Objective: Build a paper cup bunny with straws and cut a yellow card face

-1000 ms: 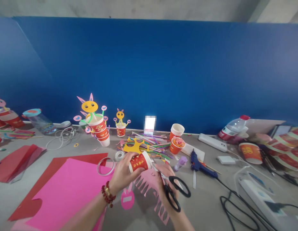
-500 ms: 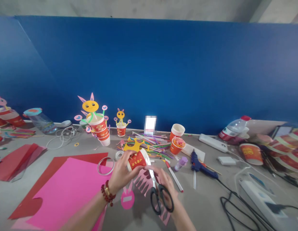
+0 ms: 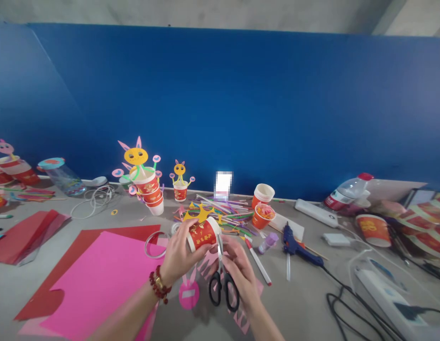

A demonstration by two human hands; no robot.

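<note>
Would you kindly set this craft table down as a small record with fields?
Left hand: holds a tilted red cup
Right hand: holds scissors, blades near the cup's rim
Left side: bright pink sheet over a red sheet
Right side: red-capped marker, purple-capped tube, blue glue gun
Behind the cup: loose coloured sticks

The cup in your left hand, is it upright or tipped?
Tipped: the left hand holds the cup sideways, one white end by the scissors.
</note>
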